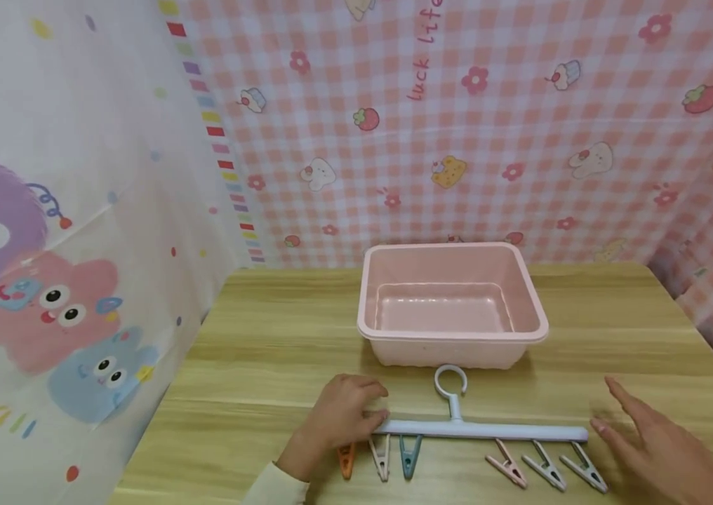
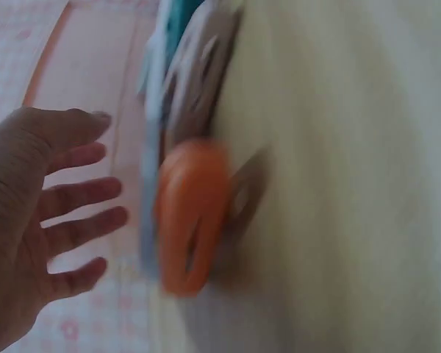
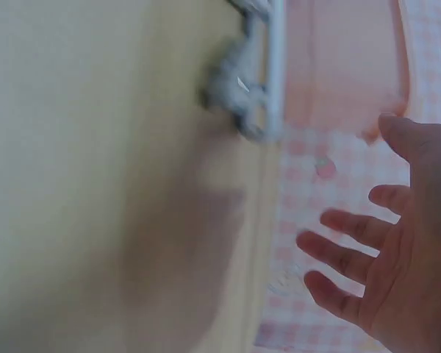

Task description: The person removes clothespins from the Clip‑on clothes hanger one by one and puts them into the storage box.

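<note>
A pale blue clip hanger point(image 1: 489, 430) lies on the table, its round hook point(image 1: 451, 379) pointing toward the basin. Along its bar hang clothespins: an orange one point(image 1: 347, 461), a beige one point(image 1: 381, 459) and a teal one point(image 1: 410, 457) on the left, a pink one point(image 1: 508, 466) and two pale grey ones on the right. My left hand point(image 1: 342, 412) is over the bar's left end, overlapping it in the head view; the left wrist view shows its fingers point(image 2: 81, 195) spread and holding nothing. Beyond the right end, my right hand point(image 1: 660, 442) has its fingers extended, holding nothing.
Just behind the hanger stands a pink plastic basin point(image 1: 451, 354) with nothing in it. The wood-grain table point(image 1: 268, 337) ends at a pink checked cloth point(image 1: 394, 154) at the back. A white cartoon cloth point(image 1: 161, 210) hangs along the left side.
</note>
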Demonstrator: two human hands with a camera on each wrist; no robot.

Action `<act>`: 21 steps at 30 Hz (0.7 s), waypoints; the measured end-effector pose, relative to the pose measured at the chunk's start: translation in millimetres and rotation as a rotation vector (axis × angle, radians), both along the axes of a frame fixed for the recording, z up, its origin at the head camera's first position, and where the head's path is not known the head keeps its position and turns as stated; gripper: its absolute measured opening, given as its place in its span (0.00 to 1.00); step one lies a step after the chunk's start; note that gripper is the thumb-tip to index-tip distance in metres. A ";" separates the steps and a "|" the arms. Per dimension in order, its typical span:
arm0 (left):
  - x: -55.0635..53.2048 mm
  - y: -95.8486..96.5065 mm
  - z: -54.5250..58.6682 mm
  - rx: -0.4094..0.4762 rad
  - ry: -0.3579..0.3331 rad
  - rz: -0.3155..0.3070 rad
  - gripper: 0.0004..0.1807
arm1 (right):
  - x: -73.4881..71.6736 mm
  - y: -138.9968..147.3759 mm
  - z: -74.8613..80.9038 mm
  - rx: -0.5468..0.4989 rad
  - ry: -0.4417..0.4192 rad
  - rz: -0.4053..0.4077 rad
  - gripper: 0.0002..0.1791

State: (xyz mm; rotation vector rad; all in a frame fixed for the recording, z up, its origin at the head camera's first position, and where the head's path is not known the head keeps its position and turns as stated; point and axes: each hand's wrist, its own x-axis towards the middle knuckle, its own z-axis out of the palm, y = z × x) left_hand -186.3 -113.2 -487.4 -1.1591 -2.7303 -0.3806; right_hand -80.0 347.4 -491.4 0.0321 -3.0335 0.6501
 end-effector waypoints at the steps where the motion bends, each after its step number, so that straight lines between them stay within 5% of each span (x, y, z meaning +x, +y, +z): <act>1: 2.3 3.4 -1.8 -0.027 -0.007 -0.011 0.15 | 2.5 -4.1 -0.9 0.004 -0.037 -0.009 0.44; 4: 7.1 11.0 -6.5 -0.098 -0.064 -0.024 0.13 | 8.1 -12.7 -3.1 -0.009 -0.104 -0.028 0.43; 8: 9.9 15.4 -10.4 -0.145 -0.145 -0.017 0.11 | 13.3 -14.9 -3.9 -0.024 -0.089 -0.049 0.41; 16: 8.2 15.0 -22.6 0.060 -0.350 -0.121 0.06 | 19.9 -8.9 1.1 -0.085 0.079 -0.047 0.31; 21: 16.7 10.1 -16.1 0.143 -0.293 -0.149 0.07 | 16.3 -0.1 9.6 -0.171 0.240 -0.040 0.28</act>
